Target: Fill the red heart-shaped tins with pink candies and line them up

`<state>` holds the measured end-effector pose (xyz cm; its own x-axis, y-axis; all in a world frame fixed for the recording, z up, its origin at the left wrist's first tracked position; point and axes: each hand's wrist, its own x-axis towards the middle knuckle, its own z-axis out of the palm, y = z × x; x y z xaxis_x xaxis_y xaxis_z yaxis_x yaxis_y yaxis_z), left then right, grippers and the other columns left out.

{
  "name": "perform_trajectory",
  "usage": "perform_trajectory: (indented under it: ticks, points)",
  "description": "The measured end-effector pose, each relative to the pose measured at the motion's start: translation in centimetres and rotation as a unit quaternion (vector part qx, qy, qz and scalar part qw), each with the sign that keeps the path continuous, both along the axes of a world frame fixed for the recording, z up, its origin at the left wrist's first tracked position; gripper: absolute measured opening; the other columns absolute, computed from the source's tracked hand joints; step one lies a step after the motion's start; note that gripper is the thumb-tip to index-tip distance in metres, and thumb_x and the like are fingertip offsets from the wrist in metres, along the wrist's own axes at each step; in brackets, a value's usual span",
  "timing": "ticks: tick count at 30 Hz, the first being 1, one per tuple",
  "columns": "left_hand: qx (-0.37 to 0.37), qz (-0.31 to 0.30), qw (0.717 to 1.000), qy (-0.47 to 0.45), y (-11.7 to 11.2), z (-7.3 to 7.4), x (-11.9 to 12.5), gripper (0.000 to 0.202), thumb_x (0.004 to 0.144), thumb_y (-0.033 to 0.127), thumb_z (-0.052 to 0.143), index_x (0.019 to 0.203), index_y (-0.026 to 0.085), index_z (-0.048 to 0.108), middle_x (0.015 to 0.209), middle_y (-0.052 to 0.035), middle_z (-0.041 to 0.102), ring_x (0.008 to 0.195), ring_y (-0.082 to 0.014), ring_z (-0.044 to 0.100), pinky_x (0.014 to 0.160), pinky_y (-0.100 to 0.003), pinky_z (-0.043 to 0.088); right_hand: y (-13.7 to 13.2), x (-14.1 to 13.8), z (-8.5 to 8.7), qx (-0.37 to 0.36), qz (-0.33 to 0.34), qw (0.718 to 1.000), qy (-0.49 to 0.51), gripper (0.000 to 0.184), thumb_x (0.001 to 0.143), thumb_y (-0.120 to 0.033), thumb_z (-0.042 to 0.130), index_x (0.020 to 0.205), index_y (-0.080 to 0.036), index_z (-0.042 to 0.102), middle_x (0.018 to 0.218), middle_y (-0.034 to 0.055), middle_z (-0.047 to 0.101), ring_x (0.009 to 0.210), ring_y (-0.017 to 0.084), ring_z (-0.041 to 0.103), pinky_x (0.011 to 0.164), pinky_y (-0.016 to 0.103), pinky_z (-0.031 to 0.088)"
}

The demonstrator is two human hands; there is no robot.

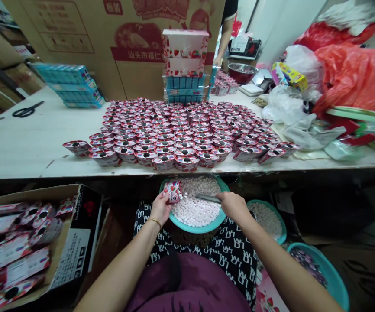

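My left hand is closed round a small strawberry-print carton, tipped sideways over a turquoise basin. Small white pellets fill the basin, and a few lie at the carton's right-hand end. My right hand grips a narrow metal scoop, which points left towards the carton just above the pellets. The scoop's tip is apart from the carton. The basin sits between my knees, below the table's front edge.
Many matching cartons stand upright in rows on the white table. Scissors lie at the left. An open box of cartons stands lower left. More basins are lower right. A person's arm shows behind the big cardboard box.
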<state>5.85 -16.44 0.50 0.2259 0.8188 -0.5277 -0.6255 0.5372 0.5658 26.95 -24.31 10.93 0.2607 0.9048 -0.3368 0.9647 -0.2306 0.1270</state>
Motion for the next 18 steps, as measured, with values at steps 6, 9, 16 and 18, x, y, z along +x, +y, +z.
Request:
perform_trajectory:
  ticks: [6, 9, 16, 18]
  points:
    - [-0.109, 0.007, 0.993, -0.049, -0.3, 0.3, -0.8, 0.014, 0.077, 0.004, 0.046, 0.078, 0.008, 0.058, 0.074, -0.0104, 0.063, 0.06, -0.0135, 0.06, 0.057, -0.026, 0.053, -0.9, 0.7, -2.7, 0.016, -0.037, 0.997, 0.063, 0.037, 0.079, -0.02, 0.034, 0.098, -0.031, 0.063, 0.096, 0.0056, 0.066, 0.088, 0.022, 0.06, 0.069, 0.029, 0.041]
    - [-0.168, 0.018, 0.98, -0.102, -1.1, 1.1, -1.7, 0.013, 0.078, 0.005, 0.045, 0.079, 0.007, 0.058, 0.073, -0.012, 0.062, 0.061, -0.0137, 0.06, 0.056, -0.023, 0.052, -0.8, 0.9, -3.3, 0.032, -0.042, 0.994, 0.097, 0.037, 0.081, -0.025, 0.032, 0.101, -0.029, 0.063, 0.101, 0.0059, 0.065, 0.093, 0.022, 0.059, 0.073, 0.029, 0.041]
    - [-0.112, 0.162, 0.976, -0.088, 1.2, 4.6, -12.9, 0.013, 0.078, 0.012, 0.047, 0.085, 0.012, 0.059, 0.077, -0.0114, 0.062, 0.062, -0.0147, 0.06, 0.046, -0.02, 0.049, -1.3, 2.8, -7.7, 0.011, -0.005, 0.984, 0.18, 0.04, 0.079, -0.032, 0.032, 0.101, -0.024, 0.064, 0.104, 0.0066, 0.065, 0.098, 0.022, 0.058, 0.082, 0.029, 0.042]
    - [-0.071, 0.218, 0.973, -0.023, 3.9, 5.8, -17.8, 0.013, 0.078, 0.01, 0.046, 0.082, 0.012, 0.059, 0.073, -0.0097, 0.061, 0.056, -0.0116, 0.058, 0.043, -0.018, 0.047, -1.5, 3.3, -9.1, 0.006, -0.002, 0.979, 0.202, 0.041, 0.077, -0.034, 0.032, 0.1, -0.024, 0.065, 0.104, 0.0061, 0.065, 0.098, 0.022, 0.058, 0.083, 0.029, 0.043]
